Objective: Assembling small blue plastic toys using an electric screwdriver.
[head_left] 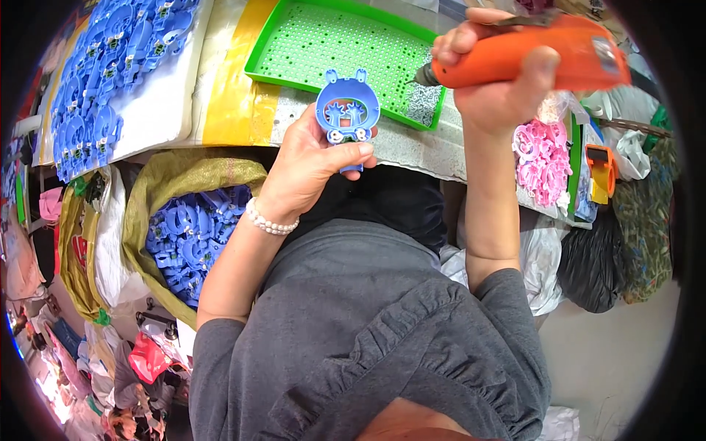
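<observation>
The blue plastic piece [355, 114] is up at the near edge of the worktable [419, 151], and the left hand [318, 147] has it, closed around the lower part, thumb across the front just below two white spots. Here's the right hand [496, 99], wrapped firmly around an orange power driver [500, 60], its tip pointing leftward, apart from the piece. Beyond sits the green tray [346, 33], small silvery bits [423, 103] gathered at its right end. This piece looks light and stiff, its smooth shell probably a touch slippery, and those little ears and star-shaped prongs look like the fragile spots. The lower body seems the safest hold, with the round rim next best.
</observation>
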Tool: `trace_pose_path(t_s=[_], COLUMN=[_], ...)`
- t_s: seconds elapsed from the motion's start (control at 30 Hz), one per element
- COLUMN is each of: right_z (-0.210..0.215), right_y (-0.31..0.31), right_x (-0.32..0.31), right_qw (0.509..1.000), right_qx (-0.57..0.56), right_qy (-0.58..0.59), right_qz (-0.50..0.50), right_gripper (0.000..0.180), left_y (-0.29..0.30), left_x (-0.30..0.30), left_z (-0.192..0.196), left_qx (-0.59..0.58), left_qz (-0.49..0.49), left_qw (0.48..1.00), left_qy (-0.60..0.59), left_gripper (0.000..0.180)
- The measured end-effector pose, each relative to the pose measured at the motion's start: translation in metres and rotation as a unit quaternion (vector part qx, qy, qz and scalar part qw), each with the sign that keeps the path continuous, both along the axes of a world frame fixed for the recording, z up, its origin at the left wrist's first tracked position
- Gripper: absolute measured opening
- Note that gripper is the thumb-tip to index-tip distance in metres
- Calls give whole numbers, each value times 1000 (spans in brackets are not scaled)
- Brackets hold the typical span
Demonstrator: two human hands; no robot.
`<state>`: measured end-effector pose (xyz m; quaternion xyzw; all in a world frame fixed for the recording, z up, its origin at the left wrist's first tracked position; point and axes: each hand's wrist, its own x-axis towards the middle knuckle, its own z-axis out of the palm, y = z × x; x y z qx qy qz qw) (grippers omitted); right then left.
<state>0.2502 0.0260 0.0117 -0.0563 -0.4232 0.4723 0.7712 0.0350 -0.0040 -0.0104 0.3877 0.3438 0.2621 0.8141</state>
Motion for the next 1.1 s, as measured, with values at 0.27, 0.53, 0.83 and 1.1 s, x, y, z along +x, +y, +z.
trace_pose_path(t_s=[0.27,0.53,0.83,1.1], right_z=[54,43,33,26], right_y=[-48,-51,-55,-56], right_x=[-16,-32,-33,-34], right_qw=[972,973,977,976], right_qx=[21,16,-5,1], right_qy=[-233,-227,-211,-219], right_qz=[33,41,23,1], right_gripper=[105,101,98,96], left_y=[-2,-5,-8,-13], left_x=[7,7,12,16], left_z=[3,7,8,9], left_qx=[-9,-3,2,24], left_qz=[15,18,15,47], left_qw=[1000,1000,999,999], left_qy=[-19,-21,-28,-16], left_gripper=[35,33,33,28])
